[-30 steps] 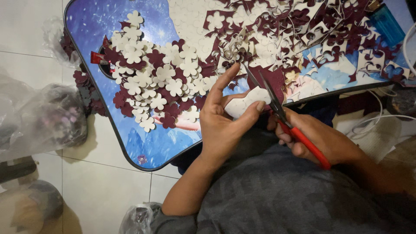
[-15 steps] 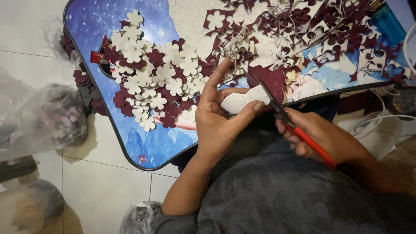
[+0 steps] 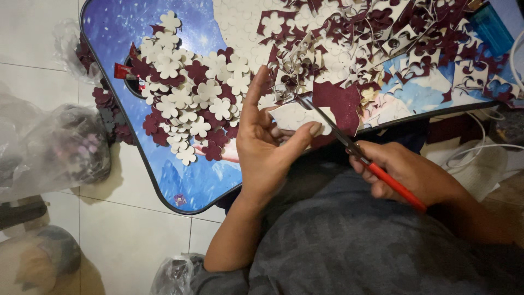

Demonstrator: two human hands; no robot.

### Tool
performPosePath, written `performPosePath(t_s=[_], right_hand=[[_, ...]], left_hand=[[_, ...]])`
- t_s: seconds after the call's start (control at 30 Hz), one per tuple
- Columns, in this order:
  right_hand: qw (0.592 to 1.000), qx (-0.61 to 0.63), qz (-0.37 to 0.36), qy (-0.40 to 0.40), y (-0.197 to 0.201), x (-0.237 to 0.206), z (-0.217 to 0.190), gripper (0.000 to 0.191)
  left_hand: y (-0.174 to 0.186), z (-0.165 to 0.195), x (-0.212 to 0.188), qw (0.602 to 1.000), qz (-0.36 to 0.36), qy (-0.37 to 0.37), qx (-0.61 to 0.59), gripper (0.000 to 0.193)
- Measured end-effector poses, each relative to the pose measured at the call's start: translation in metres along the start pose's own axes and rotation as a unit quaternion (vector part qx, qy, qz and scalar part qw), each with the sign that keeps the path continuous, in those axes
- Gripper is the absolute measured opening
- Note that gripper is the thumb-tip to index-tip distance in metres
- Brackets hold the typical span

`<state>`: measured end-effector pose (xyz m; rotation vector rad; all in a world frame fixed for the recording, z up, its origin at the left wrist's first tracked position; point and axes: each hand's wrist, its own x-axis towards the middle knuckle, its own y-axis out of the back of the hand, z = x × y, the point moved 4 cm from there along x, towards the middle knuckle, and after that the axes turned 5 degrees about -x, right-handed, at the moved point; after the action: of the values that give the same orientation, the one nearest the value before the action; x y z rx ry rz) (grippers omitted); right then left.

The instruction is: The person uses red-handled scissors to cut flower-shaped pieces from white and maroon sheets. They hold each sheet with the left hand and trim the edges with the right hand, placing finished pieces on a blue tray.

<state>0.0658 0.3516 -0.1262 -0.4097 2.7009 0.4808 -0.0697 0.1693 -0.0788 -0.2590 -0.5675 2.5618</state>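
My left hand (image 3: 267, 147) pinches a piece of foam sheet (image 3: 338, 106), white on one face and maroon on the other, between thumb and fingers, with the index finger raised. My right hand (image 3: 409, 175) grips red-handled scissors (image 3: 355, 150), whose blades reach into the sheet just right of my left thumb. Both hands hover over the near edge of a small blue picture-printed table (image 3: 185, 180). On the table lies a heap of cut flower shapes (image 3: 191, 104) in white and maroon.
Maroon and white offcuts (image 3: 393, 38) cover the table's far right side. Clear plastic bags (image 3: 65, 153) lie on the white tiled floor to the left, another bag (image 3: 174, 276) by my elbow. White cables (image 3: 480, 147) run at the right. A blue object (image 3: 491, 27) sits top right.
My left hand has turned the foam piece and lifted its index finger higher; the scissors have shifted slightly along the sheet's edge. The heap on the table is unchanged.
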Motion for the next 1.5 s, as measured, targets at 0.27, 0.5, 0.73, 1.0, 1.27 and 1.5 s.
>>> performPosePath(t_s=[0.27,0.5,0.73,1.0,1.27,1.5], right_hand=[[1.0,0.004,-0.011,-0.009,0.001,-0.002,0.004,0.088],[1.0,0.003,-0.02,-0.005,0.0,-0.001,0.008,0.082],[1.0,-0.025,-0.019,0.006,0.002,-0.002,0.008,0.077],[0.998,0.069,-0.012,0.003,-0.005,0.003,-0.009,0.088],[0.99,0.135,0.026,-0.003,-0.013,0.006,-0.013,0.111],[0.987,0.158,0.033,0.003,-0.019,0.009,-0.009,0.115]], left_hand=[[0.005,-0.002,0.0,0.999,0.016,0.005,0.029,0.098],[0.007,-0.001,0.002,0.999,0.015,0.011,0.03,0.097],[0.011,-0.007,0.003,0.999,0.017,-0.003,0.036,0.09],[0.0,-0.042,-0.009,0.999,-0.024,0.026,-0.038,0.075],[-0.014,-0.052,-0.014,0.993,0.007,0.028,-0.111,0.064],[-0.014,-0.059,-0.019,0.997,-0.029,-0.008,-0.078,0.039]])
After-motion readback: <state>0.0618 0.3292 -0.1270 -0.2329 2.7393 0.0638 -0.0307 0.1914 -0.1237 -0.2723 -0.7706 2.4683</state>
